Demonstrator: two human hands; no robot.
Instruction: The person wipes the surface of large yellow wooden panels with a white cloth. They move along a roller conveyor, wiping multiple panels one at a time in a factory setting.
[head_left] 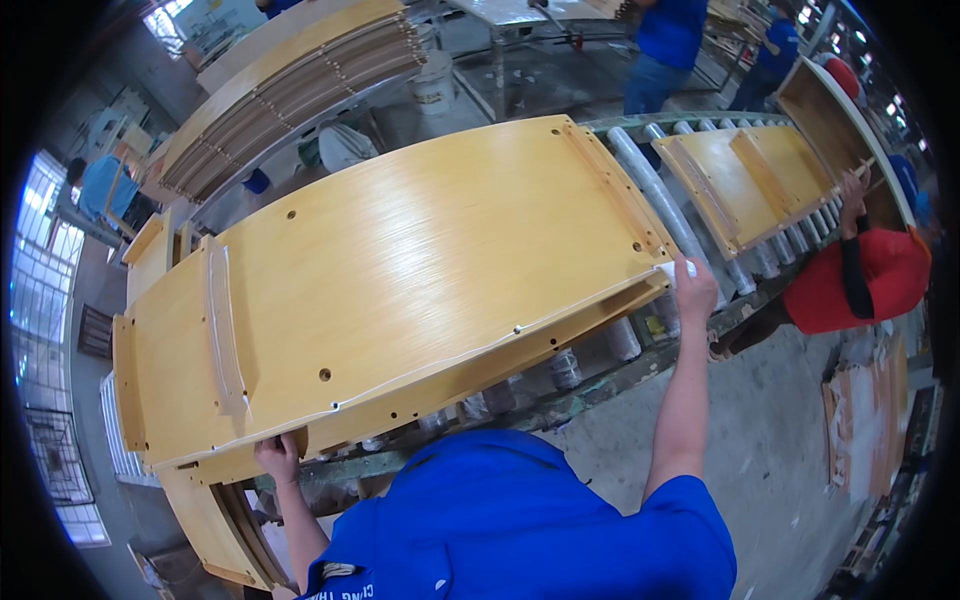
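A large yellow varnished wooden panel (400,260) with drilled holes and raised cross strips lies in front of me on a roller conveyor. A thin white bead of glue (430,370) runs along its near edge, and more white lines the left cross strip (222,330). At the near right corner, my right hand (697,290) is closed around a white glue bottle (668,268), mostly hidden by the fingers, its tip at the panel edge. My left hand (279,457) grips the near edge toward the left, fingers partly hidden beneath it.
Metal rollers (650,180) continue right to a smaller panel (750,185). There a person in red (860,285) holds an upright wooden frame (850,140). Stacked curved boards (290,100) stand behind at left, near a white bucket (433,85). Other people work farther back.
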